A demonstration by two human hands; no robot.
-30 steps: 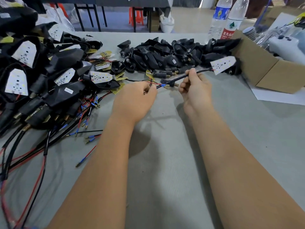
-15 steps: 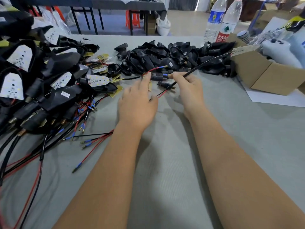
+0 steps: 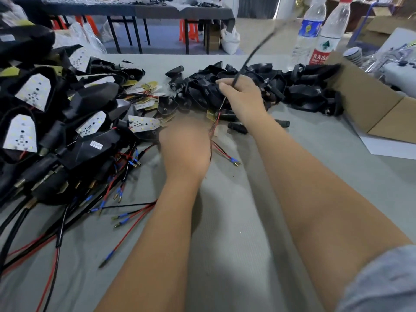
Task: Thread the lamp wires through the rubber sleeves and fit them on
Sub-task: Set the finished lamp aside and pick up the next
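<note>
- Head view: a black sheathed lamp cable (image 3: 252,52) was pinched between thumb and fingers of the right hand (image 3: 243,97), rising blurred up and away from the grip.
- Below the grip, thin red wires (image 3: 216,127) trailed down beside the left hand (image 3: 185,149); whether that hand's fingers were curled on them could not be told, since it was blurred.
- Loose rubber sleeves (image 3: 237,128) lay on the grey table (image 3: 236,221) just beneath the grip; none was seen threaded on.
- Risk, as a judgement: the swinging cable could be snagged on the black housings (image 3: 299,86) behind the grip, or the blue-tipped terminals (image 3: 234,161) tangled with the wires of the lamp pile (image 3: 67,122) to the left.
- The thin wires might be pulled through the pinch if tugged.
- Writing: a red bottle label (image 3: 320,56) bore characters too blurred to read; a blue bottle label (image 3: 309,28) and a white housing sticker (image 3: 96,145) were illegible.
</note>
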